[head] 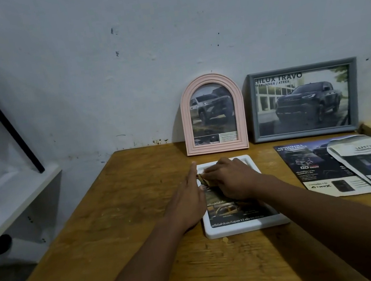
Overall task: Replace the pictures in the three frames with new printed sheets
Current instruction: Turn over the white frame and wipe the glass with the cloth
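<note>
— Where is the left grip [188,200]?
— Palm down along the left edge of the white frame [246,226], with its fingers straight and the forefinger reaching the frame's far left corner.
— And the right grip [232,180]?
— Over the frame's far half, knuckles up. Its curled fingertips pinch a small tan piece [201,178] at the frame's left edge. I cannot tell what that piece is.
— The arms?
— Both forearms are bare. The left passes just beside the frame's near left corner, and the right crosses over its near right corner.
</note>
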Demonstrator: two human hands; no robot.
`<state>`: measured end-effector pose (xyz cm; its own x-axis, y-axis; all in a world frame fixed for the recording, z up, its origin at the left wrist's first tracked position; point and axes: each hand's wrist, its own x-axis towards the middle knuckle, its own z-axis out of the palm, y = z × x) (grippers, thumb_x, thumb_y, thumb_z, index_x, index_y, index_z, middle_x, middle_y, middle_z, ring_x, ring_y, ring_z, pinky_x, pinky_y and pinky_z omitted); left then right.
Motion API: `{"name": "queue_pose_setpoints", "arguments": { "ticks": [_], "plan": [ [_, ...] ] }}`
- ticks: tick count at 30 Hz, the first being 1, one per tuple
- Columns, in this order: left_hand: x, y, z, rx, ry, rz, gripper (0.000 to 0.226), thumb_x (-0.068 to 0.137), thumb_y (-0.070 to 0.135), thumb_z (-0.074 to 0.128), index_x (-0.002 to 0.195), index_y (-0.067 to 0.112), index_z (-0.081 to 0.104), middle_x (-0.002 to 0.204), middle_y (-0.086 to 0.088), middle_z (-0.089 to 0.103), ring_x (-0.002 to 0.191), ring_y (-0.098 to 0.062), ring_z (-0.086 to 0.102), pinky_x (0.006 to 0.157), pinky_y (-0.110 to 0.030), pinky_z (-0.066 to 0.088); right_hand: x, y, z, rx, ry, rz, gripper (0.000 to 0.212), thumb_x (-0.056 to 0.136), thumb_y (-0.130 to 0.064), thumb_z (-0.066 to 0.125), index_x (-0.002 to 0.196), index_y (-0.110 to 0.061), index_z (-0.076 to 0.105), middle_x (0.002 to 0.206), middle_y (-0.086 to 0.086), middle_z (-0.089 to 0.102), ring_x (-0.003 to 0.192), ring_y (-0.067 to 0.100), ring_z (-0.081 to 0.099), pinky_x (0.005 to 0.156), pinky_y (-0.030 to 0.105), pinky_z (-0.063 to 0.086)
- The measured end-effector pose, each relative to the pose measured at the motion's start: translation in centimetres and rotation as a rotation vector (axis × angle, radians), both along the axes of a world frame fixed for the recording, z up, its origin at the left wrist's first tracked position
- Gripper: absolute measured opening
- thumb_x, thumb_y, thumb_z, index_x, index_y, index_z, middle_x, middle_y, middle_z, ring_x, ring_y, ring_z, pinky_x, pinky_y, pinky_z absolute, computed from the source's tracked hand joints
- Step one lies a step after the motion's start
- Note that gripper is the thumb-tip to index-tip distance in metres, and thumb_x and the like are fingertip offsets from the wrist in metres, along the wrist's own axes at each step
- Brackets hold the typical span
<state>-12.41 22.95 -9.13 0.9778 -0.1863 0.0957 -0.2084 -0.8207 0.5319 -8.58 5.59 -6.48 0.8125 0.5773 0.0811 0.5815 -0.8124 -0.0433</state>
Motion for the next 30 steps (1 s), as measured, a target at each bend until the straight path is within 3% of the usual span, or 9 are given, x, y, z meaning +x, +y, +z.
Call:
{"name": "queue_pose_setpoints", "arguments": {
  "ticks": [5,10,14,21,26,30],
  "plan": [
    [0.0,0.1,0.4,0.12,0.019,-0.033,0.07,0.108,0.03,0.04,0.162,0.033,-0.004,0.17,0.0,0.011,0.155,-0.024,0.016,0.123,-0.045,0.026,0.4,-0.8,0.0,-0.115,-0.09,0.011,0.051,0.099,-0.033,0.048,0.149,-0.032,0.04,0.154,-0.006,0.043,0.127,0.023,0.04,0.098,0.043,0.037],
    [-0.4,-0.4,0.7,0.119,0.004,0.001,0.06,0.108,0.029,0.036,0.162,0.022,0.011,0.166,-0.004,0.026,0.149,-0.027,0.03,0.115,-0.041,0.032,0.0,-3.2,0.5,-0.208,-0.075,-0.146,0.054,0.096,-0.041,0.052,0.147,-0.026,0.042,0.145,0.004,0.047,0.129,0.026,0.04,0.102,0.046,0.036],
    [-0.4,-0.3,0.5,0.144,-0.005,0.004,0.059,0.108,0.028,0.036,0.162,0.021,0.012,0.165,-0.004,0.028,0.147,-0.031,0.032,0.115,-0.045,0.034,-1.0,-4.3,1.0,-0.234,-0.051,-0.27,0.049,0.094,-0.042,0.055,0.137,-0.021,0.051,0.136,0.009,0.049,0.127,0.027,0.04,0.102,0.046,0.035],
    [0.1,-0.2,0.2,0.155,0.012,0.026,0.061,0.107,0.027,0.038,0.162,0.022,0.012,0.163,-0.007,0.034,0.15,-0.034,0.029,0.114,-0.046,0.034,-3.8,0.7,0.1,0.026,0.006,-0.524,0.035,0.092,-0.023,0.055,0.123,-0.007,0.058,0.128,0.019,0.048,0.118,0.035,0.047,0.094,0.041,0.045],
    [0.6,0.1,-0.4,0.128,0.031,0.029,0.063,0.107,0.025,0.039,0.163,0.023,0.011,0.166,-0.004,0.027,0.153,-0.035,0.022,0.118,-0.046,0.029,-4.7,3.2,-0.3,0.176,0.034,-0.362,0.033,0.088,-0.019,0.066,0.12,-0.011,0.065,0.124,0.016,0.047,0.111,0.032,0.05,0.093,0.043,0.049],
    [0.4,0.0,-0.2,0.12,0.043,0.038,0.062,0.107,0.025,0.038,0.163,0.026,0.01,0.166,-0.005,0.028,0.153,-0.035,0.02,0.118,-0.047,0.029,-4.3,1.5,-0.7,0.211,0.037,-0.096,0.03,0.096,-0.021,0.058,0.125,-0.024,0.067,0.11,0.006,0.052,0.105,0.026,0.05,0.085,0.043,0.047]
  ]
}}
